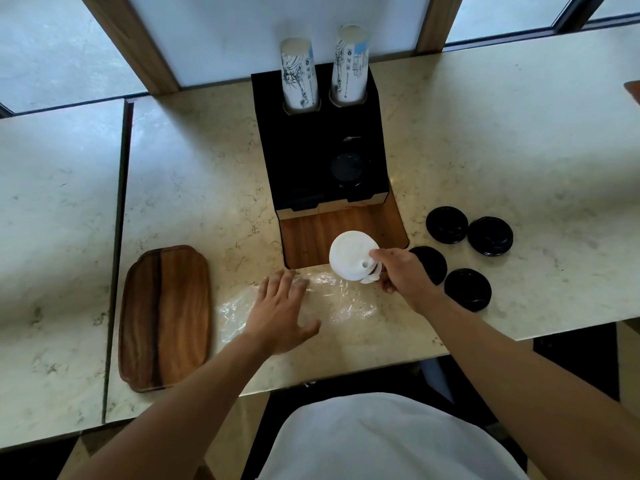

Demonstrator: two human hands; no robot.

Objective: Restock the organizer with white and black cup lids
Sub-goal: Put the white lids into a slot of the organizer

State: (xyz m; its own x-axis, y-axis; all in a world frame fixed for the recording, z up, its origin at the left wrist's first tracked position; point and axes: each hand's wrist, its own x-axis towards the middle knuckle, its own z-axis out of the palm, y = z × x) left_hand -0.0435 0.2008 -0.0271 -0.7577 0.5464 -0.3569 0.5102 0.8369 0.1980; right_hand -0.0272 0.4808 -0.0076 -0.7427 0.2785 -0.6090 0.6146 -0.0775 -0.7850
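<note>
Your right hand pinches a short stack of white plastic cup lids at its near edge, held above the front wooden lip of the black box-shaped organizer. Your left hand lies flat, fingers spread, on the crumpled clear plastic wrap on the marble worktop.

The lids look light, thin and flexible; grip the rim, not the dome. The stack's axis tilts away from you, tops facing up. Four loose black lids lie to the right.
</note>
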